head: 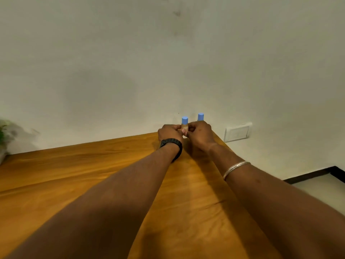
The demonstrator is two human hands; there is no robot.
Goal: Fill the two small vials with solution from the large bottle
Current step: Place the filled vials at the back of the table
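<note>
Two small vials with blue caps stand at the far right corner of the wooden table [93, 174], close to the wall. Both my hands reach out to them. My left hand [169, 132] and my right hand [200, 133] pinch the body of the nearer vial [184, 122] from either side; only its blue cap and a strip of its tan body show. The second vial [200, 116] rises behind my right hand, with just its cap in view. No large bottle appears in this view.
A white wall plate [238, 132] sits on the wall just right of the table corner. A green plant [3, 131] is blurred at the far left edge. The table's right edge drops to the floor [321, 184].
</note>
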